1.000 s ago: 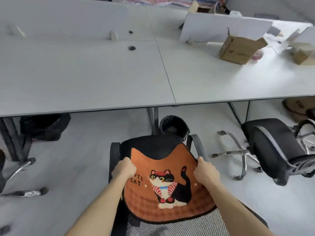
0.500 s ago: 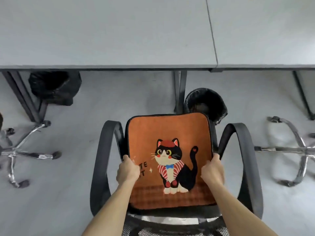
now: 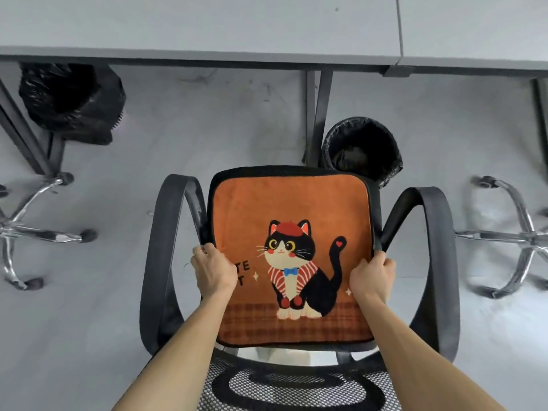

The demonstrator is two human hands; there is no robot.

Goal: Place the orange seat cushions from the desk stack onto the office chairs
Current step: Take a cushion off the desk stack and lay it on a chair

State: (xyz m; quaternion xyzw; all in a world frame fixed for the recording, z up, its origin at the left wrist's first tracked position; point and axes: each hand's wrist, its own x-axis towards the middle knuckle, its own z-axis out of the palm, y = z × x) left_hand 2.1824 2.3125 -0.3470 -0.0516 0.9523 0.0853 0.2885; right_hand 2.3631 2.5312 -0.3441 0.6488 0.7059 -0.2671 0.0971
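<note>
The orange cushion [image 3: 290,209] with a cartoon cat lies flat on the seat of a black office chair [image 3: 439,247], filling the seat between its two looped armrests. The left hand [image 3: 215,269] grips the cushion's edge at 9 o'clock, fingers curled around the side and a thin ring [image 3: 198,253] on one finger. The right hand [image 3: 372,275] grips the edge at 3 o'clock in the same way, fingers wrapped over the border. At 6 o'clock, nearest the camera, the chair's mesh backrest [image 3: 296,387] shows.

At 12 o'clock a pale grey surface [image 3: 207,22] spans the top of the view, with a seam [image 3: 398,25] between two panels toward 1 o'clock and a dark metal leg [image 3: 315,114] coming down to the floor just beyond the chair. The floor [image 3: 207,129] is smooth light grey.

A round bin [image 3: 360,149] with a black liner stands at 1 o'clock, just beside the leg and near the seat's far corner; its inside is dark and I cannot tell what it holds. A second bin [image 3: 71,102], also black-bagged, sits under the surface at 10 o'clock, its contents equally hidden. Chrome star bases of other chairs stand at 9 o'clock [image 3: 17,229] and 3 o'clock [image 3: 516,238].
</note>
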